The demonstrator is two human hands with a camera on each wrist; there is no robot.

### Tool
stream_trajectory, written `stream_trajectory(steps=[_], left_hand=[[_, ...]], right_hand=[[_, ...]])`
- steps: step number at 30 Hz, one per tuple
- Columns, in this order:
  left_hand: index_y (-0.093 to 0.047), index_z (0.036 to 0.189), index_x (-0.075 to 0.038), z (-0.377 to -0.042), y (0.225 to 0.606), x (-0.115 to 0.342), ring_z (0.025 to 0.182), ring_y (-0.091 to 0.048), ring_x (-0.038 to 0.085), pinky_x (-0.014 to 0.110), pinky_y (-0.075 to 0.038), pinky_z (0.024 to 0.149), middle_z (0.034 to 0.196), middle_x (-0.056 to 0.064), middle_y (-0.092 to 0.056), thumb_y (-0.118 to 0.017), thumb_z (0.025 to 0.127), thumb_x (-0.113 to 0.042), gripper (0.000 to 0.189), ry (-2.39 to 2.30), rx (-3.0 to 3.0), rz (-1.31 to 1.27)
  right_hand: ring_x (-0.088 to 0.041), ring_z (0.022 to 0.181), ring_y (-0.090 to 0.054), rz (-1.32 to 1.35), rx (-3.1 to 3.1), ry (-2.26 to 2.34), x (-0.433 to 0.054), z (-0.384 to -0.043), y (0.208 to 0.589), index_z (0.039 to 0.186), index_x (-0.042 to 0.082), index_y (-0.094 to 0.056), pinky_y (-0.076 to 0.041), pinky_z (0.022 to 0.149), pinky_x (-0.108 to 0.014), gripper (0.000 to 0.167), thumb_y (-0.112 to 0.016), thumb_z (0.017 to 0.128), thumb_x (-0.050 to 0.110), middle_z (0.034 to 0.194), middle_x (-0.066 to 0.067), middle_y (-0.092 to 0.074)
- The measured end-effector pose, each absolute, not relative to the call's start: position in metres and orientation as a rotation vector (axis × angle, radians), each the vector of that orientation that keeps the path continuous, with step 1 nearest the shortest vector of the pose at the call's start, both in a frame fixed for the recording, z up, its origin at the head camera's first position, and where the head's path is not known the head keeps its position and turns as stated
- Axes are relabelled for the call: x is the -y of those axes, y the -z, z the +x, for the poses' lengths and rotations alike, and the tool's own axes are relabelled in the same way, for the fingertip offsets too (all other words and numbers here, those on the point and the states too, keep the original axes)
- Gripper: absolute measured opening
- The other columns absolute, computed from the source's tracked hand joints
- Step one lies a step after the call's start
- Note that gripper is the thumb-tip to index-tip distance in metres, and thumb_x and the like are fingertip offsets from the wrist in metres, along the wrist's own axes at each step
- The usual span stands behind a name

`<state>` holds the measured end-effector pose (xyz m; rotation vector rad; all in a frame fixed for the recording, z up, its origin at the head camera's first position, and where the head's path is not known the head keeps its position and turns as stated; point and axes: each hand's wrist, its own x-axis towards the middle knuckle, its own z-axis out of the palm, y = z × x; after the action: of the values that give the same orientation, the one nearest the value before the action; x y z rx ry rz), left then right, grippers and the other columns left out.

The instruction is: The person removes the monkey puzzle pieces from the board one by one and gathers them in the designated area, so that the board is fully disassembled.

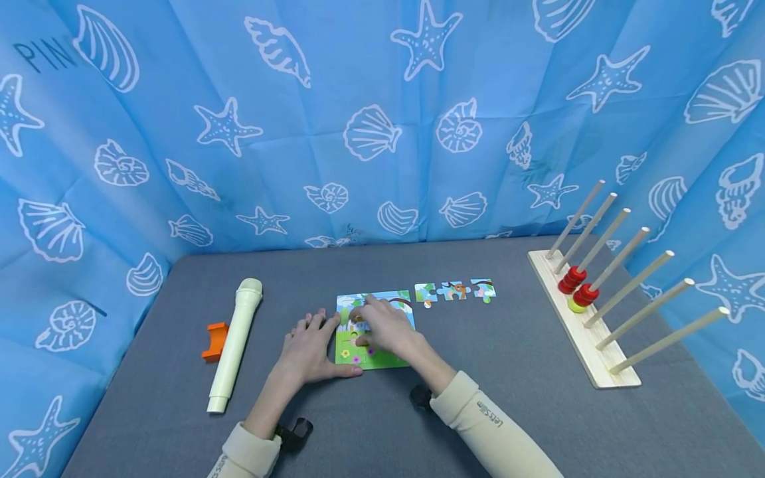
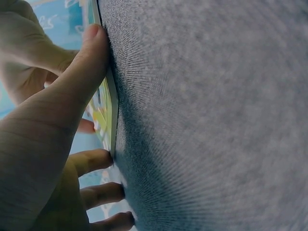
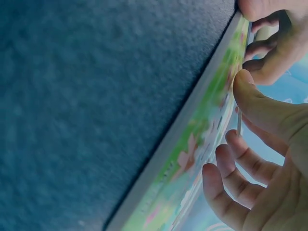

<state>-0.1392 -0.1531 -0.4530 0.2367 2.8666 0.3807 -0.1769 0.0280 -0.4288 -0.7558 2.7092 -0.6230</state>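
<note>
A picture puzzle board (image 1: 385,360) with a green and blue scene lies flat on the grey table. My left hand (image 1: 307,348) steadies it, fingers spread along the left side and thumb against the near edge. Over the middle of the board is my right hand (image 1: 388,328), covering part of the picture. A thin puzzle piece (image 3: 239,121) shows edge-on between its thumb and fingers in the right wrist view; its printed face cannot be made out. Right of the board lie three loose puzzle pieces: one (image 1: 425,293), a middle one (image 1: 455,291) and one (image 1: 483,288).
To the left lie a pale microphone-shaped stick (image 1: 235,345) and an orange cradle-shaped block (image 1: 216,342). At the right stands a wooden peg rack (image 1: 603,362) with upright rods and several red and yellow beads (image 1: 572,280). A blue shell-print curtain (image 1: 323,133) hangs behind the table.
</note>
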Motion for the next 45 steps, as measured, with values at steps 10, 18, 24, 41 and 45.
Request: stream_trajectory(steps=[10,18,24,41,45], left_hand=[[-0.042,0.156,-0.014,-0.139,0.453,0.152,0.147,-0.034,0.054,0.075,-0.037,0.107,0.162,0.026,-0.036,-0.079,0.069,-0.076,0.113,-0.398,-2.863,0.238],[-0.043,0.156,-0.014,-0.139,0.454,0.152,0.147,-0.035,0.054,0.074,-0.038,0.107,0.162,0.025,-0.037,-0.078,0.07,-0.076,0.112,-0.383,-2.871,0.243],[-0.043,0.156,-0.014,-0.138,0.454,0.152,0.146,-0.036,0.054,0.074,-0.039,0.106,0.161,0.026,-0.038,-0.079,0.069,-0.076,0.112,-0.373,-2.879,0.252],[-0.042,0.156,-0.013,-0.139,0.453,0.152,0.147,-0.034,0.054,0.074,-0.038,0.107,0.162,0.026,-0.036,-0.08,0.069,-0.074,0.113,-0.384,-2.87,0.234],[-0.042,0.156,-0.014,-0.139,0.453,0.151,0.147,-0.034,0.053,0.074,-0.037,0.107,0.162,0.026,-0.036,-0.08,0.069,-0.074,0.113,-0.394,-2.868,0.232]], right_hand=[[-0.023,0.099,-0.059,-0.766,-2.712,0.563,-0.028,-0.177,0.427,0.124,0.014,-0.074,-0.053,0.085,-0.04,0.038,-0.081,0.088,0.024,0.117,-0.008,-0.063],[-0.027,0.101,-0.061,-0.791,-2.716,0.644,-0.036,-0.177,0.424,0.127,0.013,-0.071,-0.054,0.087,-0.045,0.041,-0.081,0.088,0.02,0.117,-0.009,-0.063],[-0.021,0.092,-0.059,-0.801,-2.735,0.662,-0.049,-0.177,0.421,0.131,0.014,-0.069,-0.053,0.076,-0.04,0.046,-0.083,0.087,0.021,0.113,-0.007,-0.062],[-0.017,0.085,-0.052,-0.753,-2.819,0.564,-0.108,-0.174,0.415,0.13,0.014,-0.069,-0.044,0.065,-0.032,0.045,-0.082,0.087,0.017,0.106,-0.006,-0.06],[-0.016,0.082,-0.049,-0.728,-2.815,0.549,-0.123,-0.176,0.416,0.13,0.014,-0.069,-0.039,0.062,-0.029,0.045,-0.082,0.087,0.016,0.104,-0.006,-0.06]])
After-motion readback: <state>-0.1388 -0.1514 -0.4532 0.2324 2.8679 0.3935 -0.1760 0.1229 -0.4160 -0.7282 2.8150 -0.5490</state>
